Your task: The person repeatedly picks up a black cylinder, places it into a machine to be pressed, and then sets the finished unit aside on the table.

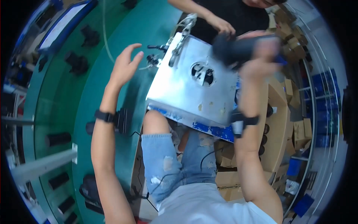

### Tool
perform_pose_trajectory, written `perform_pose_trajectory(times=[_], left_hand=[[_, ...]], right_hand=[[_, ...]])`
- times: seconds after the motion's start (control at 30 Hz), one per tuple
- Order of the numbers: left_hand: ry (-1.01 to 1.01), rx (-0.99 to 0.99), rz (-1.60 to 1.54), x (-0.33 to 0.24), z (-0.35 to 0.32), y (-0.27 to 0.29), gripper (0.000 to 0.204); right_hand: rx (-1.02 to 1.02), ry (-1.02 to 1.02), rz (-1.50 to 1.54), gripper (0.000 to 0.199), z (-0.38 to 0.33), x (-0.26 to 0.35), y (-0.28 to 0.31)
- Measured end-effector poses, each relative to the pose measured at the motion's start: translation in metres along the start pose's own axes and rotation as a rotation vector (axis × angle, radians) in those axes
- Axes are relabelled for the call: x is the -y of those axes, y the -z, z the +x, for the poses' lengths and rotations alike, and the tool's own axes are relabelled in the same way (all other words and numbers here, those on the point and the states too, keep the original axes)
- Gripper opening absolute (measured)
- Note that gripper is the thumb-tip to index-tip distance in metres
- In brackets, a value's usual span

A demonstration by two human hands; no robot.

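My left hand [126, 66] is raised over the green table, holding nothing, with thumb and fingers apart. It is nearest to the small black fittings [153, 59] on the left side of a silver metal box [179, 84]. A round opening [203, 74] in the box's top shows dark and pale parts inside. My right hand [259, 65], smeared by motion, is closed round a black cylindrical object [238, 48], held above the box's far right corner. Blur hides the object's exact kind.
Across the box, a co-worker's hand [220, 25] is close to the black object. Cardboard boxes [278, 108] stand on the right, one with dark round items inside. Several black devices [76, 62] lie on the green table [89, 97] to the left. A cable [166, 177] crosses my lap.
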State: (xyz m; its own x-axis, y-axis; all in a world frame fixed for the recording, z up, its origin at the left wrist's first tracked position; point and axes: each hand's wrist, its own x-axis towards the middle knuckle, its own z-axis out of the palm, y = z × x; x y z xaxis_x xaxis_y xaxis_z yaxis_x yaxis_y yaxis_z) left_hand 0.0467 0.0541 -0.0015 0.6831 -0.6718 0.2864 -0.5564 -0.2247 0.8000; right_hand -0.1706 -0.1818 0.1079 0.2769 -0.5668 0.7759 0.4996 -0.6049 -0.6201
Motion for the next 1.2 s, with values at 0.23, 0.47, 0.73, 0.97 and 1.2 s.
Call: perform_pose_trajectory(times=[0.23,0.47,0.73,0.97,1.2], left_hand=[[-0.445,-0.444,0.054,-0.153,-0.141,0.039,0.063],[-0.263,-0.18,-0.033,-0.127,-0.228,-0.017,0.058],[0.088,-0.713,-0.218,0.031,-0.159,0.117,0.058],[0.425,-0.96,0.357,0.168,-0.137,0.163,0.063],[0.45,-0.889,0.375,0.185,-0.092,0.189,0.069]], right_hand=[[0.618,0.031,0.022,0.046,-0.002,0.14,-0.051],[0.764,-0.362,0.244,0.063,-0.156,0.136,-0.028],[0.478,-0.553,-0.248,0.022,-0.165,0.049,0.081],[0.425,-0.513,-0.462,0.011,-0.18,0.017,0.079],[0.433,-0.393,-0.574,0.01,-0.163,0.035,0.078]])
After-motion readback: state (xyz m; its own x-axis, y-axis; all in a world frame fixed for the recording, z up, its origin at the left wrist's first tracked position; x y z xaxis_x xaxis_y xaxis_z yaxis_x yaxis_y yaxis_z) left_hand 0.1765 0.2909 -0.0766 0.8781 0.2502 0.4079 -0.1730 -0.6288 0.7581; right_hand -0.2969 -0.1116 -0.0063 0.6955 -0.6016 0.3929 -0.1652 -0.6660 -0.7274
